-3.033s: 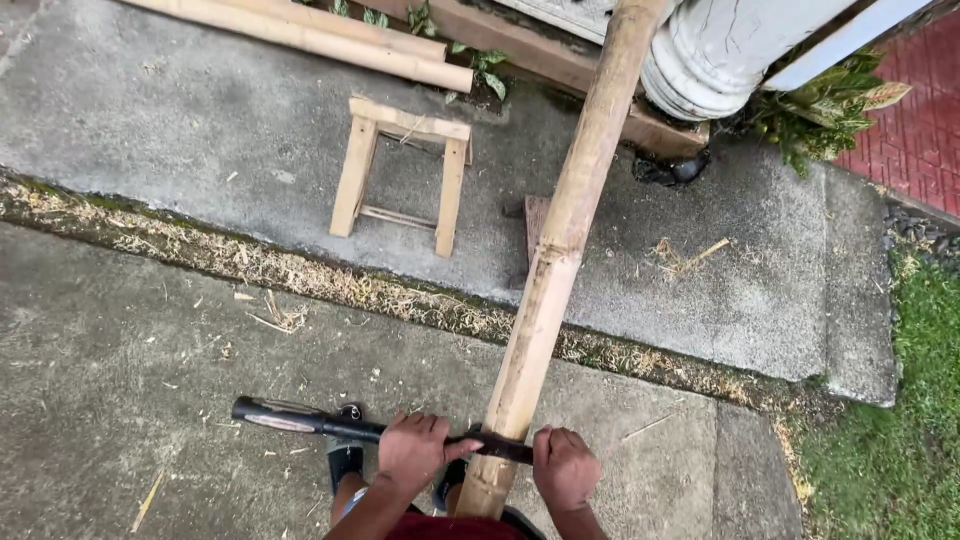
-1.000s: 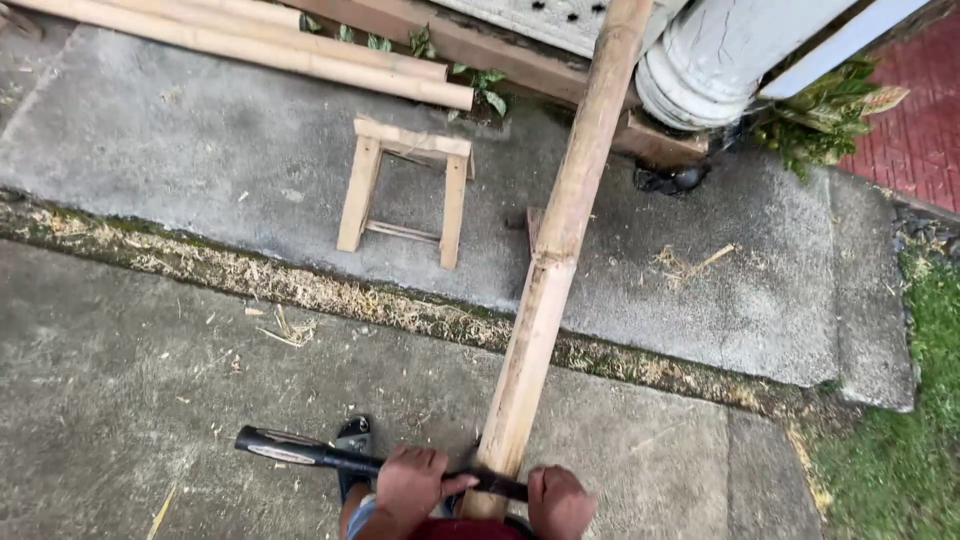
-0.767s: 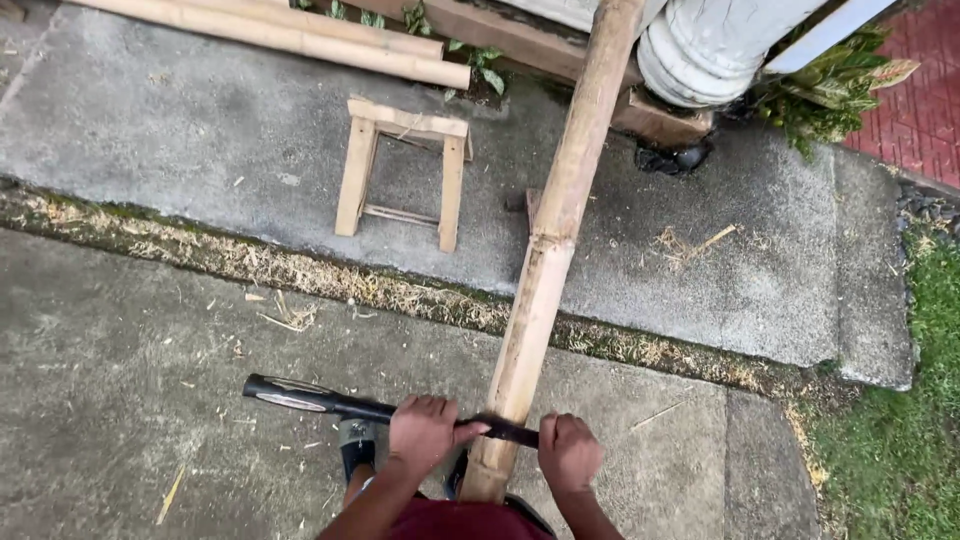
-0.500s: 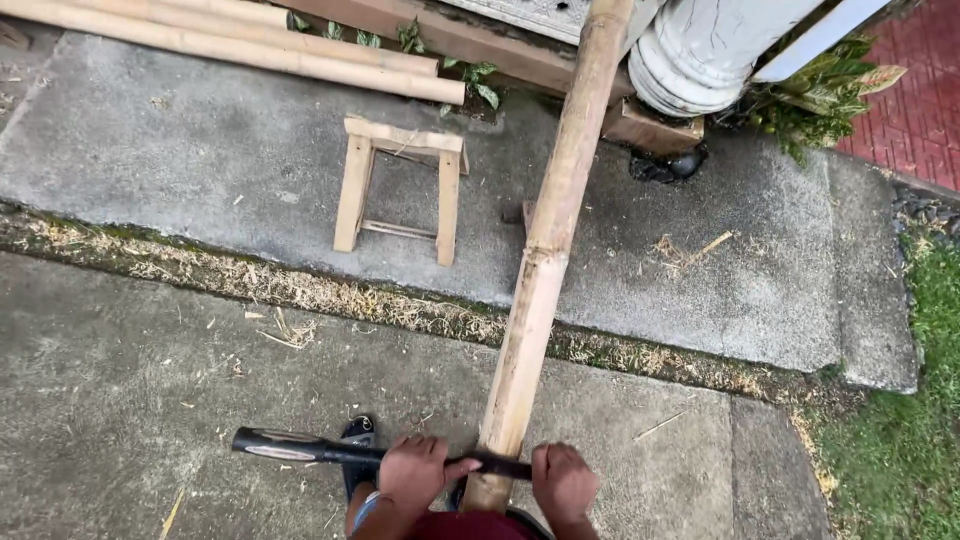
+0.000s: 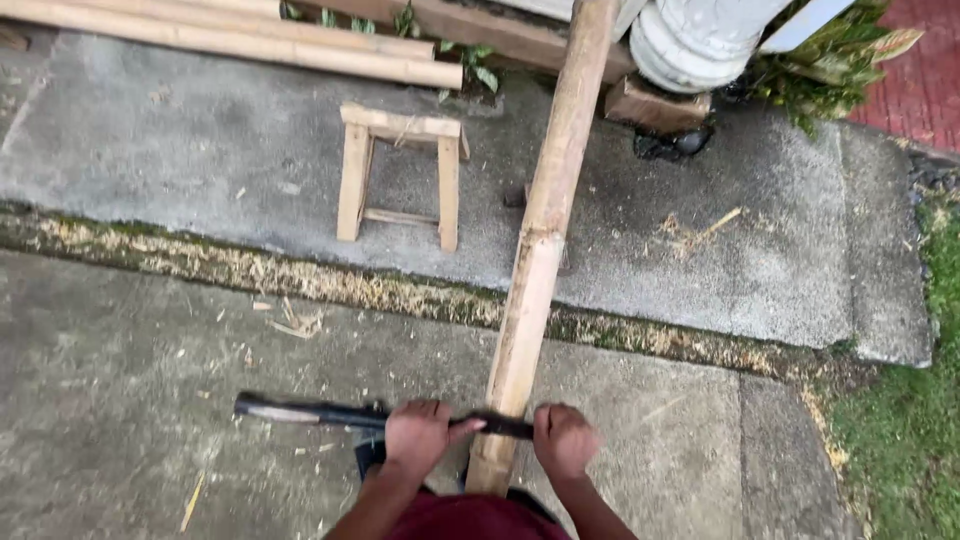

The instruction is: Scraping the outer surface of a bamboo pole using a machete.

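A: Head view, looking straight down. A long pale bamboo pole [image 5: 540, 250] runs from the wall at the top edge down to the person's lap at the bottom edge. Across its near end lies a long dark metal blade [image 5: 340, 414], flat-on and level.

B: And the hands?

A: The left hand [image 5: 418, 436] has its grip clamped on the blade just left of the pole; the right hand [image 5: 563, 440] is closed on the blade's other end, just right of it. Both sit hard against the bottom edge of the frame.

B: Room to work?

A: Plenty to the left: bare grey concrete floor [image 5: 120, 400], only scattered shavings. The blade's free end juts out that way with nothing near it. To the right, concrete, then a strip of grass [image 5: 900, 440] at the frame edge. Further up, a small wooden stool [image 5: 398, 170] stands well apart to the left of the pole, beyond a seam packed with straw-coloured shavings [image 5: 300, 285]. More bamboo poles [image 5: 250, 40] lie along the top edge, and a white ribbed pipe [image 5: 700, 35] stands just right of the pole's far end.

B: Any change from half a second ago?

A: Small one. The blade sits a touch higher up the pole now, hands with it; the grips are unchanged. Pole, stool and stacked poles lie as they did.
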